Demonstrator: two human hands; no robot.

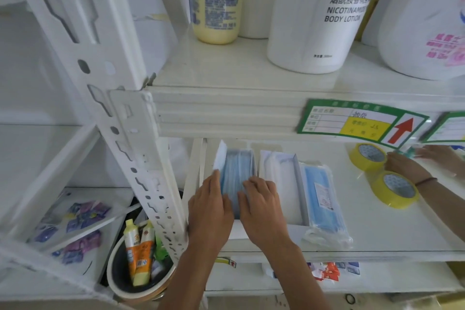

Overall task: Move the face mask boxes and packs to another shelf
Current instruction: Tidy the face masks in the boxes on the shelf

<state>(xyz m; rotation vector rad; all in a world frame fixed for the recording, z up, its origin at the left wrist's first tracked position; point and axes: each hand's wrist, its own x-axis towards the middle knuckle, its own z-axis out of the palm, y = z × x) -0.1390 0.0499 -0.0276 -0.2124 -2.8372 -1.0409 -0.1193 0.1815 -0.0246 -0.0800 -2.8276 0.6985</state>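
Note:
An open white box of blue face masks lies on the lower shelf, at its left end. My left hand grips the box's left wall, and my right hand grips its right side with the fingers curled over the masks. A second open box with white contents lies just to the right. Beside that box is a clear plastic pack of blue masks.
Another person's hands reach among two yellow tape rolls at the right of the same shelf. The shelf above holds a yellow bottle and big white lotion bottles. A white perforated upright stands at the left, with a bucket of tubes below it.

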